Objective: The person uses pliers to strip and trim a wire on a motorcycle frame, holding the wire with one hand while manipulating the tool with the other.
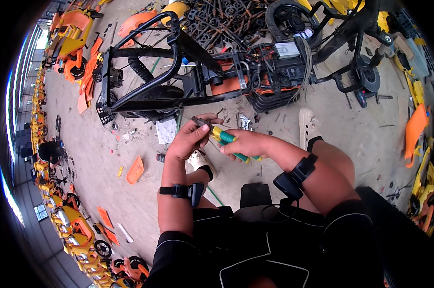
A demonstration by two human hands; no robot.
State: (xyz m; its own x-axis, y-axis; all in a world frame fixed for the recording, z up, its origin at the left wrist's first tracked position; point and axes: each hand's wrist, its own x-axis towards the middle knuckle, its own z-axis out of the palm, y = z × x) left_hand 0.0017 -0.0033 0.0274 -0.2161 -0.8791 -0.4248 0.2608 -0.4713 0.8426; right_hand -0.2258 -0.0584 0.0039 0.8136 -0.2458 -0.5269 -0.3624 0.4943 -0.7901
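Observation:
Just in front of the stripped scooter frame [173, 67], my left hand [194, 137] is closed around a small dark metal piece [201, 122] at the head end of the pliers; whether it is a separate part or the jaws, I cannot tell. My right hand [243, 144] grips the green and yellow handles of the pliers [228, 137] from the right, fingers wrapped round them. Both forearms come up from the lower edge with black devices strapped on. Below my hands are my light shoes and the concrete floor, with small loose parts and a white paper [166, 130].
A heap of rusty metal parts [217, 21] lies behind the frame. Rows of yellow and orange scooters [75, 223] line the left, where a crouching person [49, 153] is. Orange panels [135, 170] lie on the floor; yellow and orange bodywork [416, 129] is at the right.

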